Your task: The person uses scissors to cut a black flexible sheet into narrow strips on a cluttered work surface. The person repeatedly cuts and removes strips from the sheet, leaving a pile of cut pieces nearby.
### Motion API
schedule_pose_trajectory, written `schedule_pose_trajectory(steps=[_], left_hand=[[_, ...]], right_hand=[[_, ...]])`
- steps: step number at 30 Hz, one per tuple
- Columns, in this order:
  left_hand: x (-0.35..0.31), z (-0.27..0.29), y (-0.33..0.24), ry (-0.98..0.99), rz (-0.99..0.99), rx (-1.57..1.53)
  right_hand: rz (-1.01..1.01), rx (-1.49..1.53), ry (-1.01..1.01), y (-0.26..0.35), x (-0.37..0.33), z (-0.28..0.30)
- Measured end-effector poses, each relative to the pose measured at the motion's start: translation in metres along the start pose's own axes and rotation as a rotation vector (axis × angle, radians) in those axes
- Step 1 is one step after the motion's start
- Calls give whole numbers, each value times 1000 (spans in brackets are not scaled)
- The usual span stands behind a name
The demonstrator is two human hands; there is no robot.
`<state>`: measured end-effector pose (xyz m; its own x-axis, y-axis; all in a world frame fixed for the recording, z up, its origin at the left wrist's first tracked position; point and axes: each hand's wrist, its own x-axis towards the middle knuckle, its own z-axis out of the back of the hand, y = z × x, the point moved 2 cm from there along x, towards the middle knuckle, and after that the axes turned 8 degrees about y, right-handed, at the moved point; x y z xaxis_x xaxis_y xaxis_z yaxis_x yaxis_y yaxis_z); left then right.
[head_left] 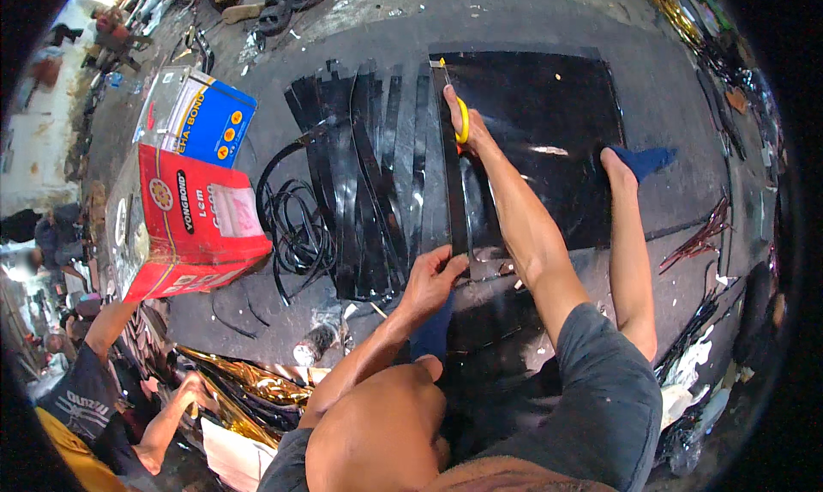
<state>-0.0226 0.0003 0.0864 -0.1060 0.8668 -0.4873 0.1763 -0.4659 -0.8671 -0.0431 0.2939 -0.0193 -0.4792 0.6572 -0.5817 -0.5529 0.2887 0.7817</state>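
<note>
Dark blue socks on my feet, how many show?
2: one dark blue fabric sock at the right edge of the glossy black rectangular sheet, another sock below the left hand in view.

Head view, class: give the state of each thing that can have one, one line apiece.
Black sheet: spread flat
Black strips: separate, some overlapping
Black band: loosely coiled
Yellow tool: held in right hand
Red carton: open or shut, unclear
Blue socks: worn

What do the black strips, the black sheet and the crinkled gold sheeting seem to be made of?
Black strips: probably glossy plastic, perhaps vinyl; they gleam and some coil loosely. Black sheet: likely the same, smooth with pale glints. Gold sheeting: mirror-shiny and crinkled, so perhaps metallised film or foil.
</note>
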Motion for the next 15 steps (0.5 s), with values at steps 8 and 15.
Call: schedule_pose_trajectory(steps=[8,15], left_hand=[[-21,0,-16,-19,-67,-77],[-22,18,3,-47,39,-14]], right_hand=[[56,16,-30,43,68,17],[-6,74,47,48,73,30]])
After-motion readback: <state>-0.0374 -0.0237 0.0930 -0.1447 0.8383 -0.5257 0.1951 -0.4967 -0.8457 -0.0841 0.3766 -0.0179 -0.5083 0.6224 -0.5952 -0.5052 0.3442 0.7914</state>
